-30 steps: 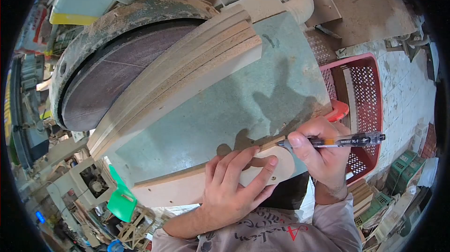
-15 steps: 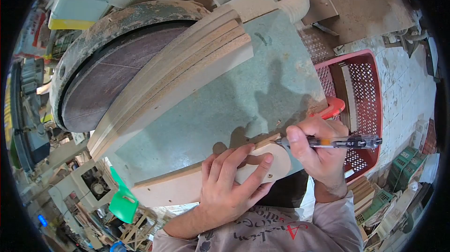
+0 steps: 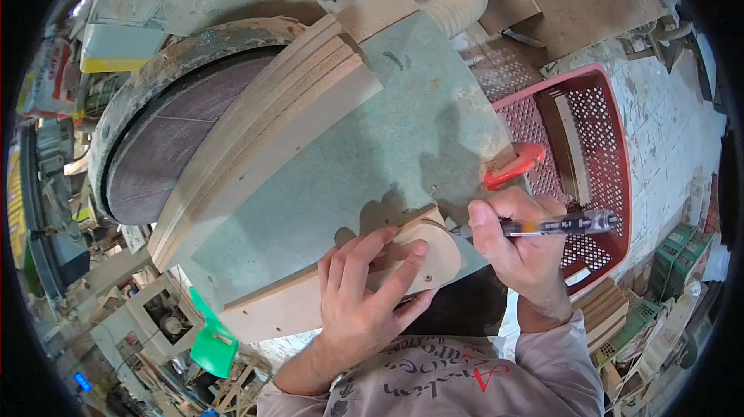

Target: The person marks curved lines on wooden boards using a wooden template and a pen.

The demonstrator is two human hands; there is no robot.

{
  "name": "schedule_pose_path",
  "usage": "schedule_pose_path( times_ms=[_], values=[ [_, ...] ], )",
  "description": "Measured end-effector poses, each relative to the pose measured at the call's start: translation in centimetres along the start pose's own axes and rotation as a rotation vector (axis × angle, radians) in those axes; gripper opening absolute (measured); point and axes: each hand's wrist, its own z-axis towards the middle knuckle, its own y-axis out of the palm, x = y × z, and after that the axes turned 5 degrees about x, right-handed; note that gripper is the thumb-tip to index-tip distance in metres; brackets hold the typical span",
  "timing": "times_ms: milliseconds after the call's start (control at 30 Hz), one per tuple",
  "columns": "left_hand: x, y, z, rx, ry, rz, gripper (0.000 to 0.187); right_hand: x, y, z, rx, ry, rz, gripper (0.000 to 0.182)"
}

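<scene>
My left hand (image 3: 363, 281) presses a pale, round-ended wooden template (image 3: 443, 253) down on a long wooden board (image 3: 283, 302). The thumb lies on the template's face, with the fingers bent over its far side. A small hole shows near the template's lower edge. In my right hand (image 3: 521, 245) is a pen (image 3: 570, 223) with a clear barrel and dark grip. Its tip touches or nearly touches the template's curved edge, close to the board's end corner. The board lies along the near edge of a grey-green machine table (image 3: 341, 161).
A large disc sander (image 3: 182, 138) stands at left, with a stack of curved wooden pieces (image 3: 256, 142) in front of its disc. A red handle-like piece (image 3: 515, 165) sits at the table's right edge. Beyond it is a pink perforated crate (image 3: 612, 153) holding wood strips. A hose (image 3: 461, 2) runs behind.
The pen tip has moved a short way round the template's curved edge, toward its rounded end. My left hand keeps its hold. The whole view has shifted slightly.
</scene>
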Motion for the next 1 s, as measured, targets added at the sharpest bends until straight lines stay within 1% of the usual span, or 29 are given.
schedule_pose_path(
  times_ms=[100, 233, 333, 400, 633, 700, 800, 833, 867, 933, 967, 1000],
  values=[
    [0.2, -0.2, 0.4, -0.003, 0.029, 0.008, 0.063, -0.2, 0.0, -0.1, 0.051, 0.050, 0.073, 0.024],
    [0.1, 0.0, 0.2, 0.017, 0.024, -0.017, 0.063, 0.0, 0.5, 0.3, 0.064, 0.025, 0.116, 0.025],
    [0.0, 0.1, 0.1, 0.019, 0.015, -0.020, 0.064, 0.1, 0.6, 0.4, 0.028, 0.018, 0.090, 0.023],
    [0.1, 0.2, 0.0, 0.016, 0.009, -0.024, 0.065, -0.1, 0.5, 0.3, 0.008, -0.009, 0.072, 0.023],
    [0.3, 0.3, 0.1, 0.034, 0.006, 0.004, 0.061, 0.7, -0.1, -1.0, 0.056, -0.111, 0.051, 0.022],
    [0.3, 0.3, 0.0, 0.032, -0.005, -0.001, 0.060, 0.5, -0.5, -1.6, 0.062, -0.002, 0.119, 0.019],
    [0.1, 0.4, -0.1, 0.030, 0.011, 0.010, 0.060, 0.9, -0.8, -2.6, 0.124, 0.038, 0.193, 0.015],
    [0.0, 0.5, -0.3, 0.044, 0.005, -0.009, 0.064, 0.9, -1.0, -3.1, 0.116, 0.043, 0.220, 0.011],
    [-0.1, 0.6, -0.3, 0.058, 0.000, -0.029, 0.068, 0.9, -0.9, -3.3, 0.121, 0.044, 0.223, 0.011],
    [0.0, 0.6, -0.3, 0.060, 0.007, -0.019, 0.068, 0.9, -0.9, -3.6, 0.139, -0.028, 0.187, 0.011],
    [0.0, 0.6, -0.2, 0.066, 0.010, -0.012, 0.068, 1.0, -1.2, -4.1, 0.079, 0.018, 0.192, 0.010],
    [0.0, 0.6, -0.3, 0.063, 0.012, -0.009, 0.068, 1.0, -1.3, -4.3, 0.082, 0.018, 0.196, 0.010]
  ],
)
